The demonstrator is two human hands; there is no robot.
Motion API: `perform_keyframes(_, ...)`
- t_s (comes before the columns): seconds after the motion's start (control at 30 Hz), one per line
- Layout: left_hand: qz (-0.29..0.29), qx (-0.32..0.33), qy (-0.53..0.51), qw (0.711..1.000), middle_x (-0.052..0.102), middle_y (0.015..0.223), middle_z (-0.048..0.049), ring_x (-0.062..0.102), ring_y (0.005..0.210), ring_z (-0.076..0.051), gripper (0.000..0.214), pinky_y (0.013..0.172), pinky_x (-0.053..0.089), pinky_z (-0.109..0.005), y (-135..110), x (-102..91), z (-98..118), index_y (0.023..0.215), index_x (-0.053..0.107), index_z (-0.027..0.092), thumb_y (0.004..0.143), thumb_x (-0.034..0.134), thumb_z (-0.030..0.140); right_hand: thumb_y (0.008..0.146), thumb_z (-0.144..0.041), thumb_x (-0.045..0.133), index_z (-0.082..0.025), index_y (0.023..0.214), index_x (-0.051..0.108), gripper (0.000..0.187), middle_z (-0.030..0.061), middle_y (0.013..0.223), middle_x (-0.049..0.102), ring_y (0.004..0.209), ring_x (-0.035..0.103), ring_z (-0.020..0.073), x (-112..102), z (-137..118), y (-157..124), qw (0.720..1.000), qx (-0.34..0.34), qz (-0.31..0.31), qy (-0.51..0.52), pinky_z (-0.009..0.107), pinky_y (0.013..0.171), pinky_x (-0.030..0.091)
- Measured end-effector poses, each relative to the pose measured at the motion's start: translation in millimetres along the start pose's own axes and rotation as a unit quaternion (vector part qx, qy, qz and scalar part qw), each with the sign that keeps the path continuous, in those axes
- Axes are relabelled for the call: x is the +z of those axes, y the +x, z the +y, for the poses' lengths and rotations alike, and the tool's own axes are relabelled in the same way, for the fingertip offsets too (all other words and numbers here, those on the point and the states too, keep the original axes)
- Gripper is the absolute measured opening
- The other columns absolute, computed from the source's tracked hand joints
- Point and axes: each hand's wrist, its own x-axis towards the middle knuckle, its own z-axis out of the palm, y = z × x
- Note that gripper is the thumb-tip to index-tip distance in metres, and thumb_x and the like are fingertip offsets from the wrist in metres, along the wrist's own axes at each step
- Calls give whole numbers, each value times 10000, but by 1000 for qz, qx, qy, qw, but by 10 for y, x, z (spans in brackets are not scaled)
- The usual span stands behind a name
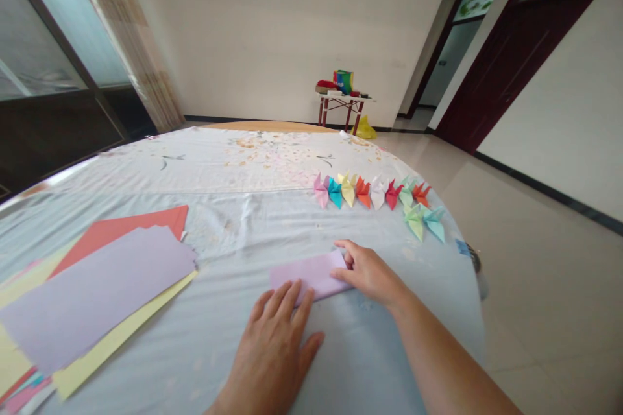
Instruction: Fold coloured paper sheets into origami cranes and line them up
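A folded sheet of lilac paper (314, 271) lies flat on the cloth-covered table in front of me. My left hand (275, 331) rests with spread fingers, its fingertips on the paper's near left edge. At the paper's right end, my right hand (365, 270) pinches the edge between thumb and bent fingers. Farther back on the right stands a row of folded paper cranes (363, 192) in pink, blue, yellow, orange, white, red and green. Two more, a light green crane (415, 220) and a pale teal crane (434, 223), sit just before that row.
On the left lies a fanned stack of lilac paper (102, 292) over yellow sheets (121, 331) and a red-orange sheet (121, 233). A pale tablecloth (233, 233) covers the round table. A small side table (343, 98) holding several items stands by the far wall.
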Motion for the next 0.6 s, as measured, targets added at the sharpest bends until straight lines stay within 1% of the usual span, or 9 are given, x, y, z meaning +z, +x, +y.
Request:
perform_keyframes(0.33, -26, -6, 9, 1000, 486, 1314, -72, 448, 1190, -253, 465, 973, 368, -447, 16, -46, 14, 1263, 449, 271, 831, 428, 443, 692, -323, 642, -187, 1215, 487, 562, -29, 644, 568, 603, 520, 123, 22, 25, 12, 1000, 2, 8, 6, 218, 578, 363)
perform_keyframes(0.6, -29, -4, 23, 999, 485, 1315, -68, 447, 1191, -254, 454, 974, 362, -442, 19, -37, 15, 1254, 460, 271, 830, 434, 431, 694, -336, 641, -193, 1208, 495, 553, -25, 640, 575, 617, 529, 130, 17, 11, 4, 1000, 3, 15, -12, 218, 573, 357)
